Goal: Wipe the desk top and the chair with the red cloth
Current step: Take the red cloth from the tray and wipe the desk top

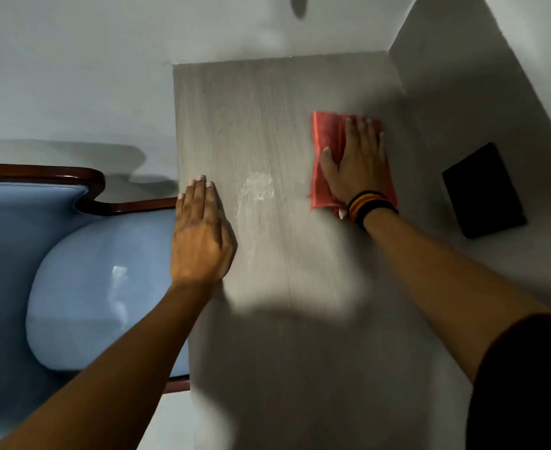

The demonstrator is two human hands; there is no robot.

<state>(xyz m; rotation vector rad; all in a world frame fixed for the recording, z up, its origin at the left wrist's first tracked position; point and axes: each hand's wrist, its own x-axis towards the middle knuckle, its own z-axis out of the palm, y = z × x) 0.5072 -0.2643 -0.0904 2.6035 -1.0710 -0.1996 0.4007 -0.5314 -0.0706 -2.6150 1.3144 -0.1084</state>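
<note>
The red cloth (pixel 327 138) lies flat on the pale wood-grain desk top (pixel 267 125), toward its right side. My right hand (pixel 357 164) presses down on the cloth with flat, spread fingers; a striped wristband is on that wrist. My left hand (pixel 201 232) rests flat on the desk's left edge, fingers together, holding nothing. A whitish smear (pixel 256 190) marks the desk between the two hands. The chair (pixel 82 287) with blue padded upholstery and a dark wooden frame stands to the left, tucked against the desk.
A black rectangular object (pixel 483 190) sits on the wall surface right of the desk. White walls (pixel 73 76) close in the desk at the back and the right. My head's shadow falls across the near part of the desk.
</note>
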